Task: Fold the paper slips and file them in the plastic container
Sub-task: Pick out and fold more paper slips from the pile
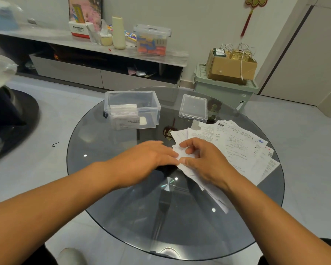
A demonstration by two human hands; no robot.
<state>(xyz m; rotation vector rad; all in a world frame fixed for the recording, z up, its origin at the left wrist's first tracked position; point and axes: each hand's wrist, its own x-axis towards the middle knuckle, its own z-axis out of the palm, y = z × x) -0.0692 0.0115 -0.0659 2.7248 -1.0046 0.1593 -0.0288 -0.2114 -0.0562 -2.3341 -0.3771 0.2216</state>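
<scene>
Two bare forearms reach in from the near edge of a round smoked-glass table (122,207), whose near half lies bare. At mid-table the left hand (147,159) lies flat, fingers straight and blurred, their tips pressing on a white paper slip (177,150). The right hand (203,159) meets it from the other side, fingers curled, thumb and forefinger pinching the same slip, which lies on the near-left corner of a fanned pile of printed papers (237,146). That pile spreads across the table's right side, its outer corners reaching almost to the rim. Beyond the hands, past an open strip of glass, the clear plastic container (153,109) stands open at the far left, with folded slips (124,116) standing upright at its left end and free room at its right. Its lid (193,109) lies apart to the right, near the far edge. Behind, across open grey floor, a low cabinet (96,73) runs along the wall, beside a green storage bin (222,90) carrying a cardboard box (231,69).
</scene>
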